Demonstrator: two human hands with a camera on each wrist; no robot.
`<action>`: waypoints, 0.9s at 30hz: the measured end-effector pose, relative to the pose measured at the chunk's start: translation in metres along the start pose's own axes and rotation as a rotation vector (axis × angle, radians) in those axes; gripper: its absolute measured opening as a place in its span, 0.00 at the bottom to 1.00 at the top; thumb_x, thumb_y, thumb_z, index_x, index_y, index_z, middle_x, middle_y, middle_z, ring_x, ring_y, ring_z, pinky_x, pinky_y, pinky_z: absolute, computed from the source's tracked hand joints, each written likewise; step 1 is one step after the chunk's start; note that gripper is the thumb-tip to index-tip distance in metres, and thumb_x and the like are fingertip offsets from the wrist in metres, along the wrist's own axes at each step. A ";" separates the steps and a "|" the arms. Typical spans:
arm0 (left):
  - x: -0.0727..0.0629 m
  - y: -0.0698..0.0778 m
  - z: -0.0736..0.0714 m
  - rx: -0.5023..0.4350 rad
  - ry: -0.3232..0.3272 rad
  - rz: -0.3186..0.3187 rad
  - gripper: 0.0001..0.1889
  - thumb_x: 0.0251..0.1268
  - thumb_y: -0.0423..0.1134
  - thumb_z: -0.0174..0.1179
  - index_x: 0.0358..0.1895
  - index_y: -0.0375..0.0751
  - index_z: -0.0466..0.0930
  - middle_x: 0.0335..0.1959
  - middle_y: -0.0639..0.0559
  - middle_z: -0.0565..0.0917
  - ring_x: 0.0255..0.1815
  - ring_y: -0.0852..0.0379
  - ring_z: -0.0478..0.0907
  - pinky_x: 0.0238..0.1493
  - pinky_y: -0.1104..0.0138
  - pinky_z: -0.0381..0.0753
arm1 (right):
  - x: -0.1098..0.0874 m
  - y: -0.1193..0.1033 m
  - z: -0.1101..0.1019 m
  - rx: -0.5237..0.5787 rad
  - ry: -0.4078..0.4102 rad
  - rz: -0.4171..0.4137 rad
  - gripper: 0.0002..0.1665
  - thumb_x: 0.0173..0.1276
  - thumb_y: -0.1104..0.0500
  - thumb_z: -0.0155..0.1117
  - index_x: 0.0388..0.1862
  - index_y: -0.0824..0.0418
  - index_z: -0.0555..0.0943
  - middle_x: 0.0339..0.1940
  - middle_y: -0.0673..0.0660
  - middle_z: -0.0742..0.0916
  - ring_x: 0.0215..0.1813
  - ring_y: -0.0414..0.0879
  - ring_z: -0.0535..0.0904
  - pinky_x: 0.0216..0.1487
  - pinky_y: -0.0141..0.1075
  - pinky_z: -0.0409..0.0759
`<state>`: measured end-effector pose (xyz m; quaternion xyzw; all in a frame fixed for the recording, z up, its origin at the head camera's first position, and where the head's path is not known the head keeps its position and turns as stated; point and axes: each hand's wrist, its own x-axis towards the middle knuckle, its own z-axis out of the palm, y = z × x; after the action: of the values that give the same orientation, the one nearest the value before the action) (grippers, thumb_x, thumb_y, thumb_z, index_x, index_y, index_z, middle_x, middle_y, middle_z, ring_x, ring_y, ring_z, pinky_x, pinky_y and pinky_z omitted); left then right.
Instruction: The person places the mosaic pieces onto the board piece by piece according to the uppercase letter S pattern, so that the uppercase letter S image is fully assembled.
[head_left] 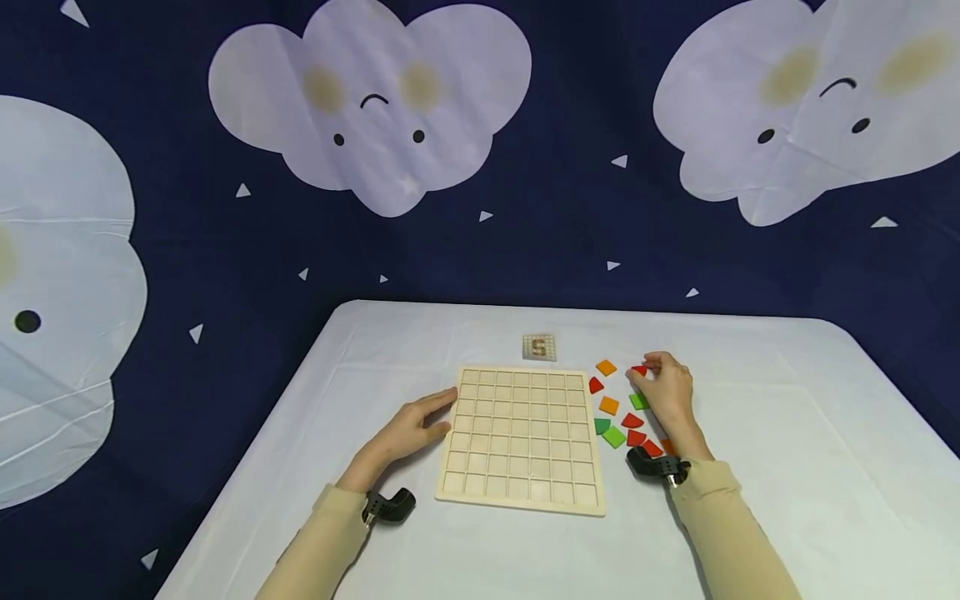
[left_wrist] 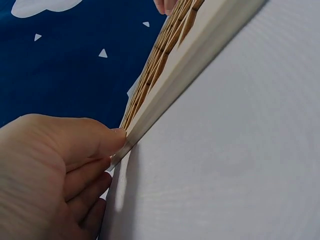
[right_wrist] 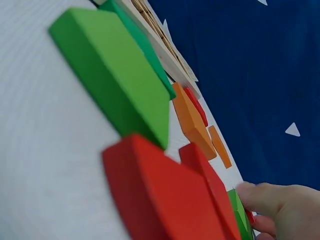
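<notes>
My left hand (head_left: 411,425) rests at the left edge of a pale wooden grid board (head_left: 521,442), fingers fairly straight. In the left wrist view its thumb (left_wrist: 102,140) touches the board's rim. Right of the board, my right hand (head_left: 669,392) pinches a small red piece (head_left: 639,369) between thumb and fingers, low over the table. Just below that hand lies a green block (head_left: 638,402). In the right wrist view the held red piece (right_wrist: 250,216) is mostly hidden behind the thumb and the green block (right_wrist: 241,215).
Several loose blocks lie right of the board, among them an orange square (head_left: 609,405), a red quarter-round (head_left: 632,421), a light green square (head_left: 613,437) and a dark green piece (head_left: 602,426). A small patterned tile (head_left: 539,347) lies behind the board on the white table (head_left: 795,467).
</notes>
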<state>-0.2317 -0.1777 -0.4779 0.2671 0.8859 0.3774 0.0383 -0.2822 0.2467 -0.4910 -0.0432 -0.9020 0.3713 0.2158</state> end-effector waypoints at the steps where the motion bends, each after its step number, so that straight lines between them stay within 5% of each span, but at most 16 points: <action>1: 0.000 0.000 -0.001 0.000 0.000 -0.001 0.29 0.65 0.33 0.58 0.68 0.32 0.62 0.69 0.42 0.64 0.70 0.44 0.58 0.69 0.52 0.56 | 0.000 0.000 0.000 -0.001 -0.003 -0.007 0.22 0.59 0.63 0.68 0.49 0.75 0.75 0.41 0.72 0.82 0.44 0.63 0.72 0.50 0.52 0.65; 14: -0.001 0.002 -0.004 -0.003 -0.004 -0.003 0.29 0.65 0.33 0.57 0.69 0.33 0.62 0.70 0.43 0.63 0.70 0.45 0.57 0.69 0.53 0.56 | -0.001 -0.002 0.001 0.058 0.087 -0.039 0.13 0.59 0.69 0.65 0.43 0.72 0.78 0.39 0.68 0.84 0.42 0.61 0.79 0.45 0.50 0.77; 22: 0.000 0.000 0.000 -0.018 -0.007 0.005 0.29 0.65 0.33 0.57 0.69 0.32 0.61 0.70 0.42 0.63 0.70 0.45 0.57 0.69 0.53 0.55 | 0.002 -0.038 -0.013 0.202 0.160 -0.135 0.14 0.59 0.66 0.68 0.43 0.70 0.78 0.39 0.65 0.86 0.40 0.56 0.83 0.38 0.22 0.78; 27: -0.001 0.002 0.000 -0.019 -0.004 -0.011 0.29 0.65 0.32 0.57 0.69 0.32 0.61 0.70 0.43 0.62 0.71 0.45 0.56 0.69 0.53 0.55 | -0.002 -0.068 -0.015 0.238 0.124 -0.231 0.19 0.58 0.65 0.70 0.47 0.69 0.76 0.41 0.64 0.86 0.40 0.56 0.84 0.40 0.38 0.82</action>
<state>-0.2303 -0.1770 -0.4771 0.2626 0.8836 0.3851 0.0450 -0.2685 0.2071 -0.4349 0.0639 -0.8356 0.4448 0.3158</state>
